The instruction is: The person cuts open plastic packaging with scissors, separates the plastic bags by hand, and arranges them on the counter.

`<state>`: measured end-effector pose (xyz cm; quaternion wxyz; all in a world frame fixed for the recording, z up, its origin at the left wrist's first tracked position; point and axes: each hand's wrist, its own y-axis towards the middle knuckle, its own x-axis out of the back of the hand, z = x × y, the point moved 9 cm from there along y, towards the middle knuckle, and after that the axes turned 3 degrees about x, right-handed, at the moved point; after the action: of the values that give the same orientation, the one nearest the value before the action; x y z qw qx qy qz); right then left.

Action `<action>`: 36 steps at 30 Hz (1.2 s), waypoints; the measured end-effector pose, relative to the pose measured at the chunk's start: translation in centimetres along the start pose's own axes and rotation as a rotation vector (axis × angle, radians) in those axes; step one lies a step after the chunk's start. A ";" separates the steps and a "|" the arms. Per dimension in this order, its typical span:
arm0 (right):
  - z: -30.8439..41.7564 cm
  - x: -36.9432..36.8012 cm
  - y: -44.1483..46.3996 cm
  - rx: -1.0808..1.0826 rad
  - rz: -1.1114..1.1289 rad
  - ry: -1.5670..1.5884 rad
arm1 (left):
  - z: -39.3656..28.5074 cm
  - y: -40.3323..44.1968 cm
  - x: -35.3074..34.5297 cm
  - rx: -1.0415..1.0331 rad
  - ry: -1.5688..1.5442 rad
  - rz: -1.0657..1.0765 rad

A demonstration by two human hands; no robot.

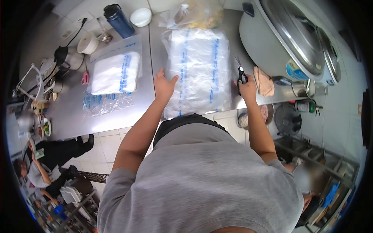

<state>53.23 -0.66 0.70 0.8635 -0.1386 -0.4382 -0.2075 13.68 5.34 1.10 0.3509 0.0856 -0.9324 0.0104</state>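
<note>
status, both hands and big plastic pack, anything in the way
Right hand gripping black scissors. Left hand open by left edge of large plastic pack, contact unclear. Pack flat on steel counter; clear bag close by its far edge.

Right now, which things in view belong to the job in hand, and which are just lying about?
Likely in the job:
black-handled scissors, in the right hand
large blue-printed plastic pack, with the left hand at its left edge

Apparently just lying about:
smaller blue-printed pack, untouched
pink-handled scissors
navy bottle
peach cloth
</note>
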 end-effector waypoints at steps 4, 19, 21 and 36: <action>0.4 -0.9 1.5 0.043 0.056 0.006 | 4.6 0.9 -4.8 0.310 0.007 0.335; 0.8 0.3 4.0 0.115 0.012 -0.341 | 1.5 11.8 -0.2 0.084 0.694 -0.013; 0.0 0.3 4.4 0.100 0.028 -0.360 | 2.3 11.8 1.6 0.197 0.671 -0.146; 1.1 0.3 5.6 0.142 0.220 -0.426 | -5.1 -4.6 -5.3 -0.330 0.474 0.305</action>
<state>55.32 4.62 1.28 0.7767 -0.1653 -0.6060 -0.0471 21.67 2.02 1.33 0.5619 -0.1179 -0.8159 -0.0686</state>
